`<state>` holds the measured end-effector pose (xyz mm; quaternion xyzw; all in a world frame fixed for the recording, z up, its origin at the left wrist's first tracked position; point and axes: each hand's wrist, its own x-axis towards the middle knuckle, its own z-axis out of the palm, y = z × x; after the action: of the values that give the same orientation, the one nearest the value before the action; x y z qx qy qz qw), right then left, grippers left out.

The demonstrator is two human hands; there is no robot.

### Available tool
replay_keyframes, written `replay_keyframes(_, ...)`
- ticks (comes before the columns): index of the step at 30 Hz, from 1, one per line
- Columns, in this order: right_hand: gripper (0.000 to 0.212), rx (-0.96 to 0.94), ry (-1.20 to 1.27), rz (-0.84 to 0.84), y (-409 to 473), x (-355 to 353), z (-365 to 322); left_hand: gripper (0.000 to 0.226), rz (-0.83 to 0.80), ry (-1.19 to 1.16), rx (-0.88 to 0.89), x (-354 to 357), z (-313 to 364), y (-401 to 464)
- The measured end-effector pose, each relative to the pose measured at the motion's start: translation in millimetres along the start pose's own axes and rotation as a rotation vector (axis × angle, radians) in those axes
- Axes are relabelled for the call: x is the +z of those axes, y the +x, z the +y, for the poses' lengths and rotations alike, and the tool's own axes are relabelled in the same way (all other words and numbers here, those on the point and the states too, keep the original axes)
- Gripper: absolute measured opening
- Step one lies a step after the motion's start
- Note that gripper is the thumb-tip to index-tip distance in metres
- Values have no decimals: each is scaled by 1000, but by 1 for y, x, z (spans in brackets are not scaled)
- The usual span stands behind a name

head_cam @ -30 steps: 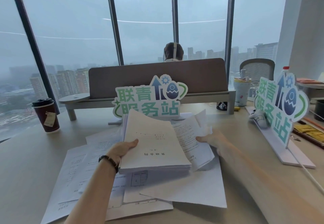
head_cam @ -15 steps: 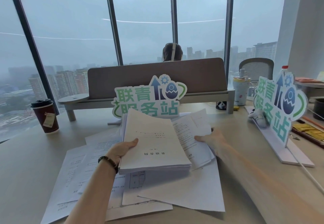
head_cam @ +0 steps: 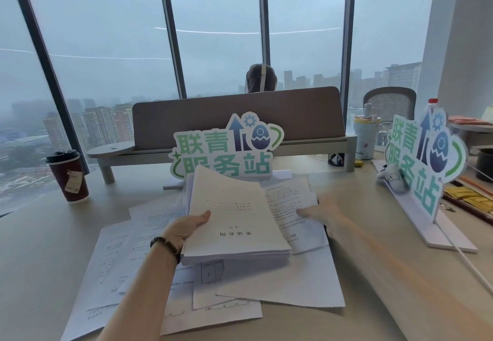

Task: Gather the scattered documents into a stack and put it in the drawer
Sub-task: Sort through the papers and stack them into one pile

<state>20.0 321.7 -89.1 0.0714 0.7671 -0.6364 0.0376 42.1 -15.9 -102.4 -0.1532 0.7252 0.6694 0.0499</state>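
A thick stack of white documents (head_cam: 232, 218) is lifted off the desk, tilted up at its far end. My left hand (head_cam: 188, 227) grips its left edge, thumb on the top page. To its right lies a loose printed sheet (head_cam: 289, 204), and my right hand (head_cam: 320, 214) pinches that sheet's right side. More loose papers (head_cam: 128, 258) lie spread over the wooden desk (head_cam: 40, 247) under and to the left of the stack, and a blank sheet (head_cam: 293, 282) lies below it. No drawer is in view.
A standing sign (head_cam: 226, 148) is just behind the papers; a second sign (head_cam: 426, 161) stands at the right. A red paper cup (head_cam: 68, 176) sits at the far left, a tumbler (head_cam: 365, 136) at the back right. A person sits beyond the desk divider (head_cam: 240, 116).
My right hand has slid left and toward me along the loose sheet and now pinches it. The stack in my left hand has stayed in place.
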Motion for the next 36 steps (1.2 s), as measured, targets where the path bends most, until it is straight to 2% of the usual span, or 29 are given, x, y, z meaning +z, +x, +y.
replay_keyframes(5, 23, 66, 153, -17, 3, 0, 3, 27, -13, -37, 1, 3, 1, -2)
replay_keyframes(9, 15, 57, 135, -15, 6, -2, 1, 37, -4, 17, -5, 3, -1, -1)
replay_keyframes(13, 12, -30, 106, 7, 7, -12, -7, 36, 2, 44, 0, 6, 0, -5)
replay_keyframes(16, 27, -10, 125, -44, 8, -18, -8, 35, 11, 45, 7, 7, 1, -7)
replay_keyframes(18, 34, 14, -9, -96, 5, -16, -5, 38, 23, 58, -2, 6, 0, -5)
replay_keyframes(22, 26, -22, -123, -46, 5, -16, -8, 42, 36, 82, -8, 4, -2, -2)
replay_keyframes(29, 33, -170, -312, -19, 5, -11, -55, 24, 47, 112, 6, 14, 0, -9)
replay_keyframes(36, 36, -256, -402, -22, -11, -17, -117, 39, 70, 178, 10, 12, 0, -9)
